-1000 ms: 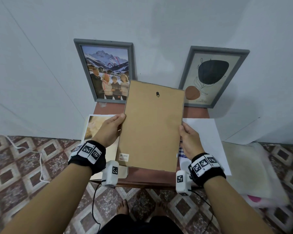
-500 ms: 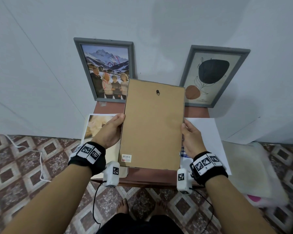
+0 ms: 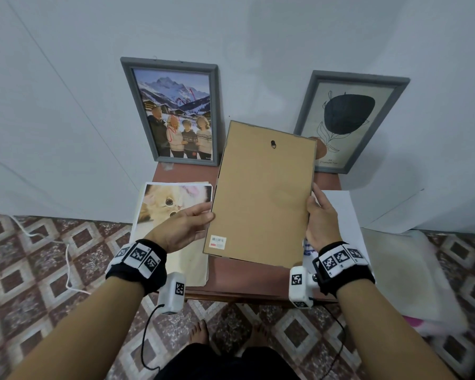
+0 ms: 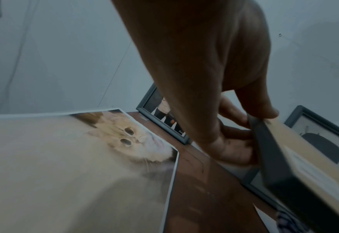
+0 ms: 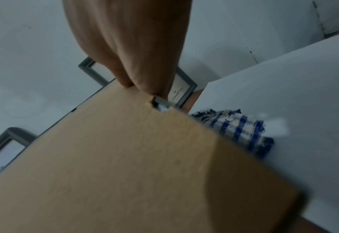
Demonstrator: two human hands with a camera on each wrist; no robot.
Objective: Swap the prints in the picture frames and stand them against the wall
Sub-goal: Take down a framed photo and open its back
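Note:
I hold a third picture frame [image 3: 262, 193] above the small brown table [image 3: 247, 281], its brown backing board with a hanging hook facing me. My left hand [image 3: 188, 223] grips its left edge [image 4: 268, 141], thumb on the back and fingers underneath. At its right edge my right hand [image 3: 317, 215] pinches the frame [image 5: 124, 157]. Two grey frames lean on the wall: one with a mountain family photo [image 3: 176, 113] at the left, one with an abstract leaf print [image 3: 346, 122] at the right. A cat print [image 3: 170, 207] lies on the table's left side.
A white sheet [image 3: 340, 212] lies on the table's right side with a blue checked cloth [image 5: 238, 127] on it. A pale cushion [image 3: 406, 272] sits on the floor at the right, and a white cable [image 3: 63, 248] runs over the patterned tiles at the left.
The held frame has moved slightly to the right and away from me. My left hand has slid lower along the frame's left edge; the right hand keeps its hold.

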